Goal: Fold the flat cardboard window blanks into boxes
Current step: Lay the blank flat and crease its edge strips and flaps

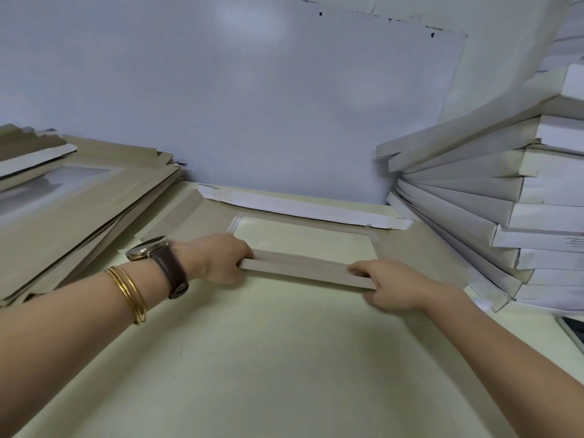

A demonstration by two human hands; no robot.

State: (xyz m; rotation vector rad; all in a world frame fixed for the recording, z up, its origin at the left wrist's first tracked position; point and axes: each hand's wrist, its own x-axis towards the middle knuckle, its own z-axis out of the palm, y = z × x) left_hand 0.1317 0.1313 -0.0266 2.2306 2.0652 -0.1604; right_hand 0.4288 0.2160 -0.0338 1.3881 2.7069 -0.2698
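Left hand (218,260), right hand (390,287), blank flap (301,269) gripped between

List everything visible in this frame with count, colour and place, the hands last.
window blank: one, grey-brown with a clear window, flat at the table's centre; its near flap is raised
flat blanks stack: one pile, grey-brown, sheet count unclear, left side
folded boxes stack: one pile, white, box count unclear, right side
table: one, cream, under everything
wall sheet: one, white, behind the table
watch: one, brown strap, left wrist
bangles: at least two, gold, left forearm
left hand: one, grips the flap's left end
right hand: one, grips the flap's right end
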